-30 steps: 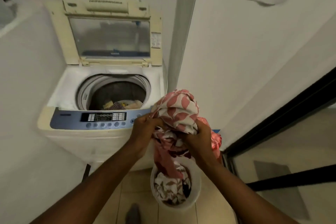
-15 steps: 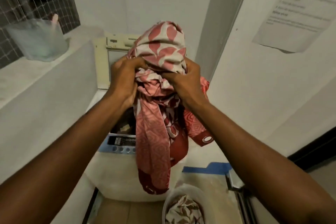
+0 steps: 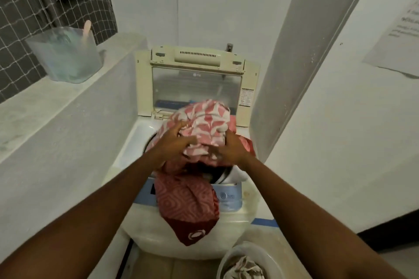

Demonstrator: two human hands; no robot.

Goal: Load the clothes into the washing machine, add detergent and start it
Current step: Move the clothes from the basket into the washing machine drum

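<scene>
A top-loading white washing machine point(image 3: 188, 236) stands ahead with its lid point(image 3: 197, 88) raised. A bundle of pink, white and red patterned cloth point(image 3: 204, 127) rests over the drum opening. One end of it hangs down across the blue control panel point(image 3: 229, 199) and the machine's front. My left hand point(image 3: 174, 142) grips the bundle's left side. My right hand point(image 3: 229, 150) holds its right side. The drum is mostly hidden under the cloth. A white laundry bucket point(image 3: 229, 258) with more patterned clothes stands on the floor at the lower right.
A clear plastic tub point(image 3: 65, 56) with a pink scoop sits on the concrete ledge at the left, below a netted window point(image 3: 45, 0). A grey pillar point(image 3: 294, 52) rises right of the machine. A paper notice point(image 3: 399, 34) hangs on the right wall.
Both hands lifted the cloth bundle from the bucket up to chest height, then lowered it onto the drum opening. The cloth's tail now drapes over the control panel.
</scene>
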